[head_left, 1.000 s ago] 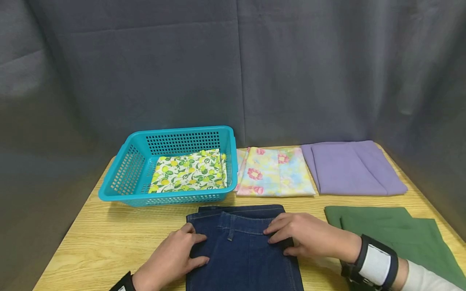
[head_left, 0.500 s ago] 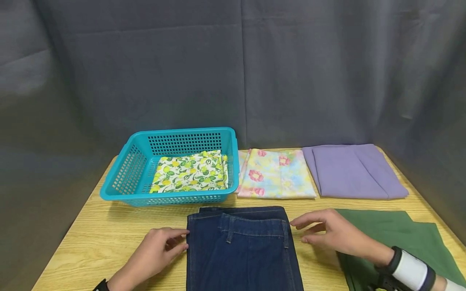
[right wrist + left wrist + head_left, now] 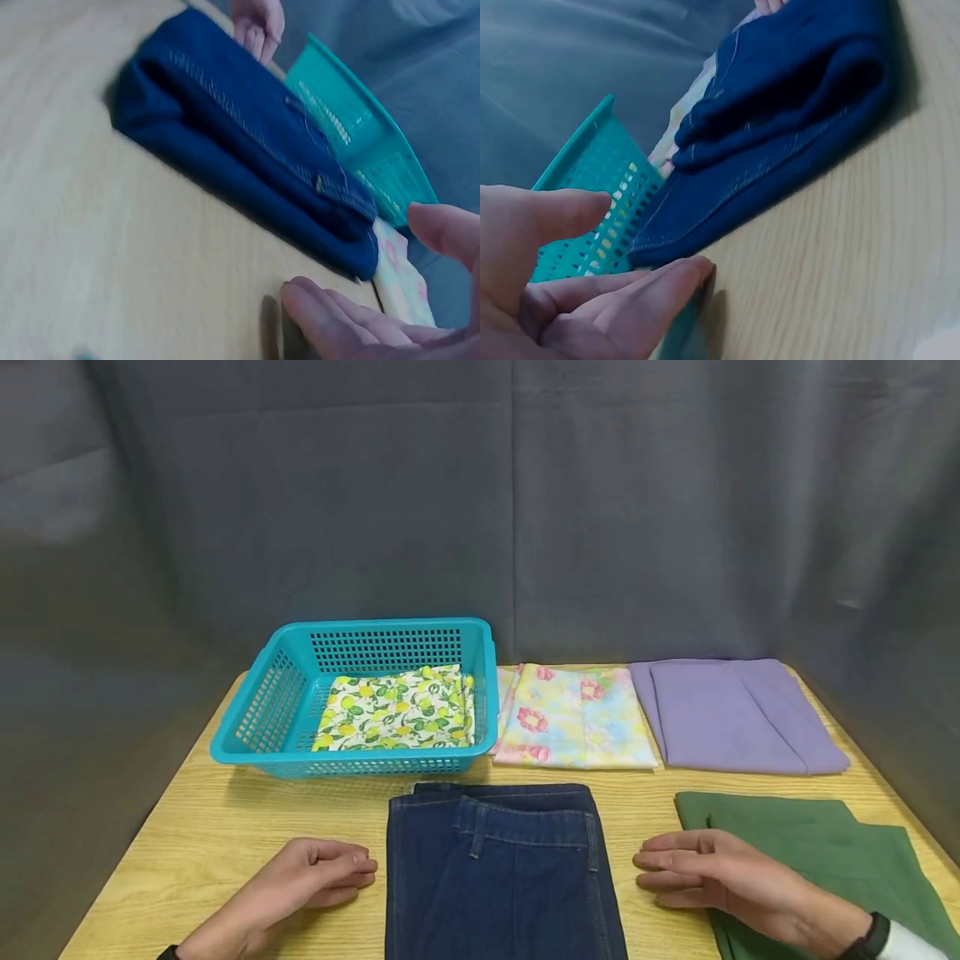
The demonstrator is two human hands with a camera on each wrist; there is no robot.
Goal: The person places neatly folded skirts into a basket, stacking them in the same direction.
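Folded dark blue jeans (image 3: 502, 877) lie on the table at front centre, waistband and belt loops toward the back. To their left, apart from the denim, is my left hand (image 3: 307, 885), its fingers loosely bent and holding nothing. My right hand (image 3: 712, 877) sits on the other side of the jeans, fingers relaxed and thumb apart from them, also holding nothing. In the left wrist view, the thumb and fingers (image 3: 652, 300) are spread near the jeans' side edge. The right wrist view shows bare table between the fingertips (image 3: 304, 296) and the denim layers.
A turquoise basket (image 3: 352, 767) at the back left holds a folded lemon-print cloth (image 3: 393, 710). Beside it lie a folded floral cloth (image 3: 581, 718) and a folded purple cloth (image 3: 738, 718). Folded green fabric (image 3: 810, 843) lies at right, partly under the right forearm. Dark curtain (image 3: 480, 510) hangs behind.
Both hands have come off the jeans and moved outward, the left hand to the left and the right hand to the right. The jeans stay in place, folded.
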